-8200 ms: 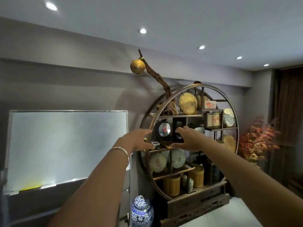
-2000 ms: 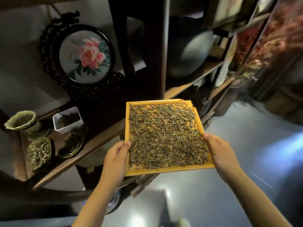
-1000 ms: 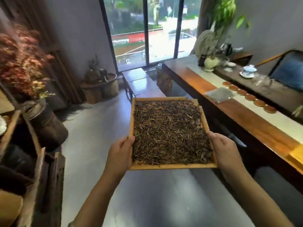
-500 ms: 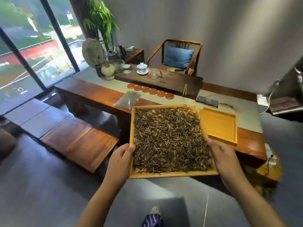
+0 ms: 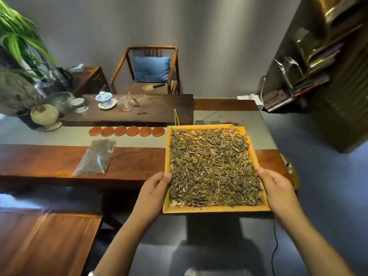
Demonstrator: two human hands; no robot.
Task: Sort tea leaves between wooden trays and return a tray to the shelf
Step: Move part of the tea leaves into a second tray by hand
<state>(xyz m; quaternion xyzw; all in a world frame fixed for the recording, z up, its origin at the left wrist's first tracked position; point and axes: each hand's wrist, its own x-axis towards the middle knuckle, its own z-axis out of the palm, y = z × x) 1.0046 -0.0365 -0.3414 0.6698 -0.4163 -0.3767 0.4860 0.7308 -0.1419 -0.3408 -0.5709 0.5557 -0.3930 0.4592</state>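
Holding the full tray (image 5: 216, 209) by its sides, left hand (image 5: 153, 188) and right hand (image 5: 278, 188) carry it over the table (image 5: 59, 160). Sorting hasn't started, I think.

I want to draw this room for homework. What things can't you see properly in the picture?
Head view only:
- Second tray: hidden under the tea tray, only a corner shows.
- Plant: cut off by the left edge.
- Shelf items: blurred.
- Left hand and right hand: fingers hidden beneath the tray.
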